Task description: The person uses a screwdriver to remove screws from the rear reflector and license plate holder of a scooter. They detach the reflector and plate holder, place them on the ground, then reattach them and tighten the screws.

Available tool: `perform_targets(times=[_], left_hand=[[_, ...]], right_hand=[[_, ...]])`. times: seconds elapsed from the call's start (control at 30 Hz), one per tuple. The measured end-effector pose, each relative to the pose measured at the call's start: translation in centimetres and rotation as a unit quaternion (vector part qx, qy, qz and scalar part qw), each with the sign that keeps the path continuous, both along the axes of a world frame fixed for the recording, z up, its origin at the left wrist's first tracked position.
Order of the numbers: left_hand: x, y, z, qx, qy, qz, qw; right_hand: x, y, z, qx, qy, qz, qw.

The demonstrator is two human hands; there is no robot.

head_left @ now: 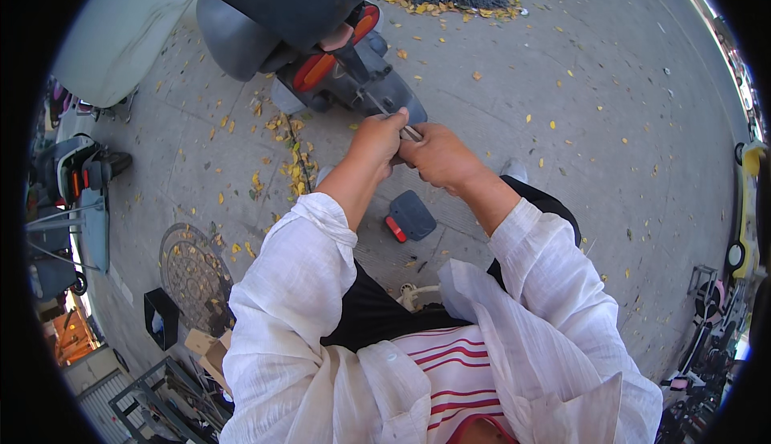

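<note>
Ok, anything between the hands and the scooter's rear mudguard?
Nothing visible. The left hand and right hand grip a metal tool just in front of the mudguard; whether it touches is hidden. The loose grey piece lies on the ground nearer the person, not between.

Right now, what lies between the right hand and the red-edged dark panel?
In the head view, only bare grey pavement shows between the right hand and the dark panel.
</note>
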State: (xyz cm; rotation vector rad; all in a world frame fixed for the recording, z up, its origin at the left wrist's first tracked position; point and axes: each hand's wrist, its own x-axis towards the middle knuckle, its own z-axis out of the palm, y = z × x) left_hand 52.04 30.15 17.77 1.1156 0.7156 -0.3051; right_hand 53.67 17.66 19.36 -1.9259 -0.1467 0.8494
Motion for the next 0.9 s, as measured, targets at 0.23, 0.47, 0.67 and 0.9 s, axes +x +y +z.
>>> perform_targets(times=[0.23, 0.47, 0.67, 0.9], left_hand=[[-0.2, 0.1, -0.7, -0.008, -0.018, 0.011, 1.000], [1.8, 6.0, -7.0, 0.178, 0.097, 0.141, 0.969], [3.4, 10.6, -13.1, -0.102, -0.125, 0.204, 0.966], [4.2, 10.7, -15.6, -0.186, -0.127, 0.188, 0.956]], right_hand=[[-0.4, 0.2, -0.5, -0.059, -0.114, 0.027, 0.991], [-0.4, 0.4, -0.3, -0.024, -0.018, -0.013, 0.999], [-0.1, 0.3, 0.3, 0.011, 0.047, -0.006, 0.999], [0.1, 0.0, 0.4, 0.001, -0.010, 0.006, 1.000]])
